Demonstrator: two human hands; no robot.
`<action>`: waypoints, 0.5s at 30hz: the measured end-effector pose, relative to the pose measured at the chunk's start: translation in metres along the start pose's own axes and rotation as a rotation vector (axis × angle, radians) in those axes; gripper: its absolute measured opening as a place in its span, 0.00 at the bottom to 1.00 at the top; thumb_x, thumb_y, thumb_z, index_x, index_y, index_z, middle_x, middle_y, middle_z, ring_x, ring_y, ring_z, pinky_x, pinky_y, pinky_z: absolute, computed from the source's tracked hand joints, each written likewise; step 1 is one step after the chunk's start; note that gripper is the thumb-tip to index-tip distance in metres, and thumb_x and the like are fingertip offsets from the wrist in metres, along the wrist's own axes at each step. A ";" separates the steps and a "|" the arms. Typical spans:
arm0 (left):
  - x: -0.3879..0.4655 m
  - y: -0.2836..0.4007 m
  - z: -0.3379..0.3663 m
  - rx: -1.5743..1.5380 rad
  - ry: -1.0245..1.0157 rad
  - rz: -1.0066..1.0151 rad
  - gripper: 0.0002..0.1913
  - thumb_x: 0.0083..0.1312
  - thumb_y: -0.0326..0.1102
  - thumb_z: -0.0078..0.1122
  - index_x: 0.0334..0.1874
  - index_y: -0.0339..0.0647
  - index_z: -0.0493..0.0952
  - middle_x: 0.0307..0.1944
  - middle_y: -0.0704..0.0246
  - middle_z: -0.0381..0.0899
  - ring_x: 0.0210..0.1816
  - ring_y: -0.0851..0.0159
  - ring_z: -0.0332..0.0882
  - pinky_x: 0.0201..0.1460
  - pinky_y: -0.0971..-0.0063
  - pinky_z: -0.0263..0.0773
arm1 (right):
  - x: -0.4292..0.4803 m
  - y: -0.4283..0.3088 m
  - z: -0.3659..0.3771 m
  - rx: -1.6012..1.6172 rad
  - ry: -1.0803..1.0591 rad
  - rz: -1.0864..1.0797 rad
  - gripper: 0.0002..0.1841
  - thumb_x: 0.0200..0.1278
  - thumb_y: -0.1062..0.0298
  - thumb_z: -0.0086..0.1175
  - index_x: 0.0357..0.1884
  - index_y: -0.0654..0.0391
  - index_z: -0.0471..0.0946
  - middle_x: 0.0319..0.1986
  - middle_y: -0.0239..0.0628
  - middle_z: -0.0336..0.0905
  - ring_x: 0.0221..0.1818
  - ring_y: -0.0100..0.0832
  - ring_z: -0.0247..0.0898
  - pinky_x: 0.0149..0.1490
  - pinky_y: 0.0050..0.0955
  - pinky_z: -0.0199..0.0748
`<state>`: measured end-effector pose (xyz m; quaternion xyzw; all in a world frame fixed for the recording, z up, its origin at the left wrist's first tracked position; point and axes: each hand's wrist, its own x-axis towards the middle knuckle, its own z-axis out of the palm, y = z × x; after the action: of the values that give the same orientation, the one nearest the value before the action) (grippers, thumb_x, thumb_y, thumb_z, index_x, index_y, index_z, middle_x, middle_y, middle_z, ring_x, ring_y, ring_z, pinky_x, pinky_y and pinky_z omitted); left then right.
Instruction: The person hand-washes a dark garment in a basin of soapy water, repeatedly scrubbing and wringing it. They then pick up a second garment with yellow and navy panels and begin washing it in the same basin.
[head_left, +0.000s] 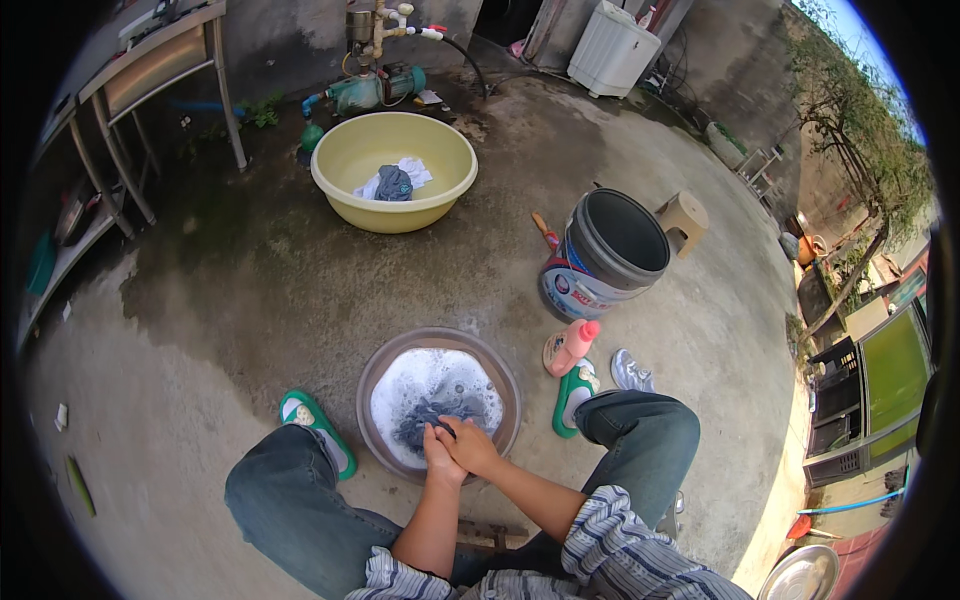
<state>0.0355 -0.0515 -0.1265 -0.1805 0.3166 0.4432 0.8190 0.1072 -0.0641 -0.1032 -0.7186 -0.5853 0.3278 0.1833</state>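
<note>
Before me a brown basin (365, 409) holds white suds (405, 375) and a soaked dark grey cloth (420, 420). Over the basin's near side, my left hand (444, 455) and my right hand (472, 447) are pressed together, both closed on the near end of this cloth. The rest of the cloth spreads into the foam, where its lower part is hidden. A pink detergent bottle (571, 349) stands right of the basin, beside my green slipper (564, 405).
A grey bucket (600, 277) and a beige stool (684, 217) stand to the right. Farther off, a yellow tub (345, 199) holds grey and white cloths (394, 182), near a water pump (367, 94). A steel sink stand (229, 105) is at the upper left.
</note>
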 end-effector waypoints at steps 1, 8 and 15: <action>0.004 0.006 -0.008 -0.104 -0.015 -0.065 0.28 0.71 0.53 0.40 0.55 0.30 0.65 0.52 0.55 0.72 0.51 0.57 0.74 0.57 0.61 0.71 | -0.007 -0.009 -0.004 -0.019 -0.055 -0.024 0.26 0.66 0.46 0.44 0.59 0.51 0.70 0.46 0.59 0.76 0.44 0.56 0.75 0.47 0.47 0.73; 0.028 0.024 -0.035 -0.443 -0.462 -0.588 0.18 0.66 0.39 0.55 0.51 0.32 0.69 0.45 0.56 0.75 0.44 0.60 0.77 0.48 0.72 0.75 | -0.055 -0.064 -0.056 -0.209 -0.037 -0.293 0.16 0.62 0.50 0.51 0.39 0.52 0.79 0.37 0.55 0.79 0.29 0.54 0.77 0.36 0.48 0.75; -0.003 0.001 0.012 0.089 0.092 -0.044 0.12 0.69 0.44 0.52 0.43 0.42 0.73 0.36 0.68 0.77 0.40 0.66 0.75 0.43 0.70 0.72 | -0.012 -0.034 -0.045 -0.111 0.250 -0.063 0.20 0.66 0.52 0.47 0.28 0.57 0.80 0.24 0.50 0.79 0.27 0.53 0.76 0.35 0.47 0.74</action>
<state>0.0375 -0.0458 -0.1153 -0.1710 0.3691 0.4018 0.8204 0.1120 -0.0619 -0.0461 -0.7442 -0.5973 0.1969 0.2250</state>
